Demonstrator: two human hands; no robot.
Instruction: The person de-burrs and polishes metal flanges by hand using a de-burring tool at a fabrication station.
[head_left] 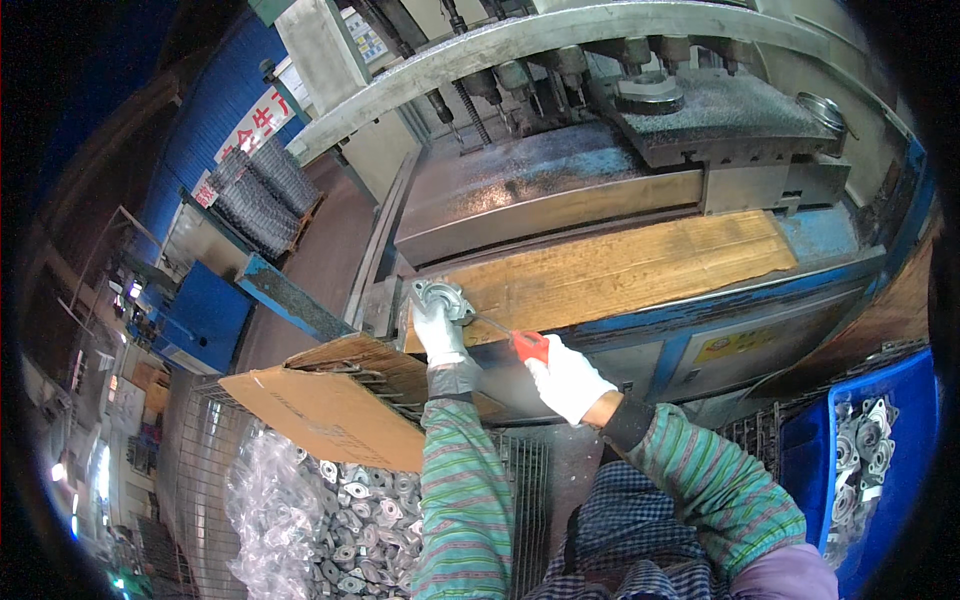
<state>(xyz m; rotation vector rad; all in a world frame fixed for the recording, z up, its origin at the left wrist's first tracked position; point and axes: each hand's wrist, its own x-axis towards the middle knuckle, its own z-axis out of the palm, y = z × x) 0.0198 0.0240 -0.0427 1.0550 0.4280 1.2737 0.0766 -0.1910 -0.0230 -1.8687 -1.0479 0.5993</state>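
Your left hand (437, 335), white glove, has its fingers closed on a silver metal casting (449, 298) over the left end of the cardboard strip (620, 262) along the machine's front edge. Can't tell if the casting rests on the cardboard or is lifted off it; its underside and some of your left fingers are hidden.

Your right hand (572, 382), also white-gloved, is wrapped around the red-handled tool (529, 346). Back of the glove faces up, so individual fingers are hard to separate. The thin shaft points left at the casting; tip too small to make out, contact unclear.

Above, the machine's spindles (570, 72) hang in a row, upper parts cut off by the top edge. Metal shavings (745, 108) coat the table at right.

Lower left, a wire basket (197, 490) holds many loose castings (365, 530), partly covered by a cardboard flap (320, 412) and clear plastic (262, 500); your left sleeve (462, 500) blocks more of it. At right, a blue bin (908, 475) holds similar parts (866, 445), its outer side lost in the dark rim. Background stacks (255, 195) stand on a pallet, contents hard to read.
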